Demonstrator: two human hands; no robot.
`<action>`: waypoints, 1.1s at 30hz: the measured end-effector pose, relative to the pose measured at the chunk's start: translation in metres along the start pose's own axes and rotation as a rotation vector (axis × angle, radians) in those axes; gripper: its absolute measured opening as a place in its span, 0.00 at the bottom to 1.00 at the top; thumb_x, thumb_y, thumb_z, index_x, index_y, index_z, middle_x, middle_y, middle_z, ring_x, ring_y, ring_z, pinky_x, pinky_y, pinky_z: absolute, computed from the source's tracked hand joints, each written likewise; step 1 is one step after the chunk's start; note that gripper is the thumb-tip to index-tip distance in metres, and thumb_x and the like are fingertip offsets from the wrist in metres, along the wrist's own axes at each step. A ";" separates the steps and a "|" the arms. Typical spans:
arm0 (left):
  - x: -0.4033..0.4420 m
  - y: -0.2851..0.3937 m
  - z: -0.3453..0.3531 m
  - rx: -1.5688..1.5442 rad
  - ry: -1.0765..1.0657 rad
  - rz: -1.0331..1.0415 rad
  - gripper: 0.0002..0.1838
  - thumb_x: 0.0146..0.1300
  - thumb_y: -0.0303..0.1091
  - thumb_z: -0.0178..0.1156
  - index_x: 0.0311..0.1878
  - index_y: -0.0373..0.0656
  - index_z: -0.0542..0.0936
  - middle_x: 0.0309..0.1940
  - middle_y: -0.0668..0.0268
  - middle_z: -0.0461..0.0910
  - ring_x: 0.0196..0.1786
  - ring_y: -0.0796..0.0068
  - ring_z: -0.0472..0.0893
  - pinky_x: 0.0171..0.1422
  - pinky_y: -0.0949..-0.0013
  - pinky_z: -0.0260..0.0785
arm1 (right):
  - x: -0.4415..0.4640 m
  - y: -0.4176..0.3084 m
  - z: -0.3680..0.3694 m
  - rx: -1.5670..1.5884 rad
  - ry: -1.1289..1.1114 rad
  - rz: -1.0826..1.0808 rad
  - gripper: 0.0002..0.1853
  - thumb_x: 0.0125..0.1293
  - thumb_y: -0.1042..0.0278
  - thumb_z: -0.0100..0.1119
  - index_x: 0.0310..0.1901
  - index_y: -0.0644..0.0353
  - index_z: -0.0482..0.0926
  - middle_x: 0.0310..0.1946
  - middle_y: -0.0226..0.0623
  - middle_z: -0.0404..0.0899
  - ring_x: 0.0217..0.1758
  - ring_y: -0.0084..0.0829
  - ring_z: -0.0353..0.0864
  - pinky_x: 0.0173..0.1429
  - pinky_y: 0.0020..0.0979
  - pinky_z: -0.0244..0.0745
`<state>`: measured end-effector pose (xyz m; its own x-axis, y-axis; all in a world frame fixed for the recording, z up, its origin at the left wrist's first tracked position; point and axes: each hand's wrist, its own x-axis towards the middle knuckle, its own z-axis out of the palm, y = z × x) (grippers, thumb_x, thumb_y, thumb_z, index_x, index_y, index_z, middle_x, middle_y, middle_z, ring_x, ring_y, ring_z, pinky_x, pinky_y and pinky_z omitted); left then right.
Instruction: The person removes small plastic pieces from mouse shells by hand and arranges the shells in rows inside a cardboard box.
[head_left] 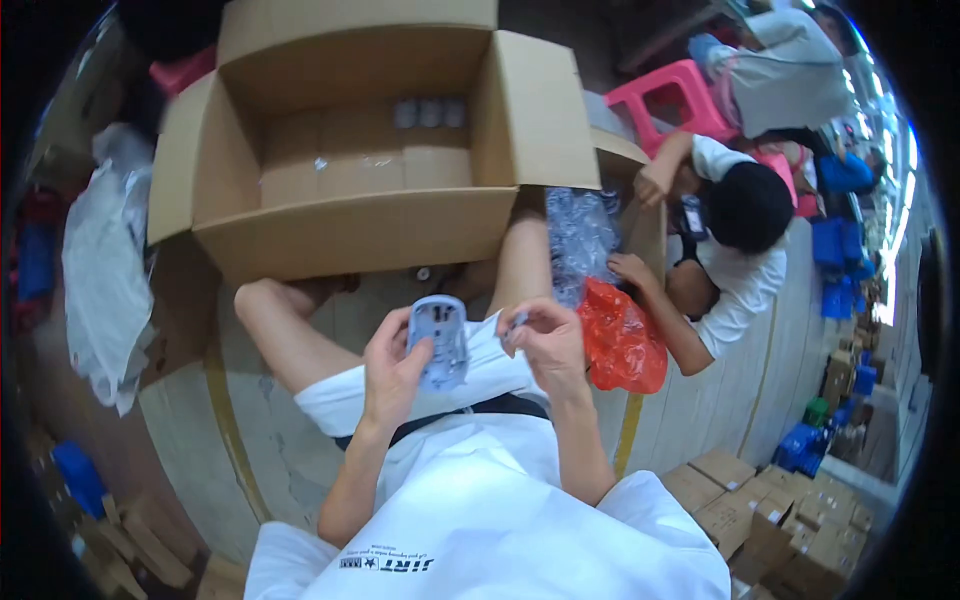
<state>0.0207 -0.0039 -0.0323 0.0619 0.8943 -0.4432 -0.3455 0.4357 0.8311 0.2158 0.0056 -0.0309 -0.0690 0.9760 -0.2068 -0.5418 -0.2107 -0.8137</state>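
Grey-blue shell (438,342): held above the lap, its inner details too small to read.
Left hand (392,368): fingers grasping the shell, thumb over its edge.
Right hand (552,348): fingers pinching a small piece (518,323), mostly hidden by them.
Box (355,235): open beyond the knees, three pale items (430,113) inside, hard to identify.
Red bag (622,345): near the right hand, contents unclear.
Co-worker (745,265): crouched alongside, legs partly hidden.

The small piece (519,322) in the right fingers (515,345) is too small and blurred to name; the far boxes (815,510) run off into the dark rim.
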 end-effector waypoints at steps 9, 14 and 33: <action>-0.008 0.017 -0.009 -0.001 -0.245 0.097 0.30 0.53 0.16 0.52 0.64 0.35 0.65 0.54 0.51 0.74 0.56 0.62 0.76 0.62 0.66 0.69 | -0.018 -0.009 0.051 -0.756 0.101 -0.292 0.07 0.54 0.84 0.66 0.36 0.65 0.83 0.33 0.38 0.83 0.32 0.28 0.80 0.37 0.23 0.76; -0.012 0.019 -0.006 0.001 -0.281 0.080 0.34 0.52 0.17 0.52 0.66 0.36 0.62 0.56 0.50 0.72 0.57 0.60 0.75 0.64 0.64 0.67 | -0.020 -0.013 0.061 -1.103 0.022 -0.489 0.08 0.52 0.82 0.68 0.35 0.63 0.84 0.35 0.34 0.82 0.34 0.28 0.79 0.37 0.23 0.76; -0.005 0.023 0.014 -0.069 -0.351 0.085 0.41 0.48 0.18 0.52 0.71 0.40 0.58 0.58 0.54 0.71 0.57 0.62 0.73 0.62 0.66 0.66 | -0.012 -0.014 0.040 -1.501 -0.186 -0.943 0.13 0.45 0.81 0.72 0.35 0.57 0.84 0.32 0.30 0.79 0.30 0.26 0.72 0.33 0.24 0.71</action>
<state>0.0252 0.0028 -0.0067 0.3434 0.9126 -0.2217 -0.4248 0.3615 0.8300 0.1906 -0.0005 0.0050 -0.3592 0.7547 0.5490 0.6973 0.6080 -0.3795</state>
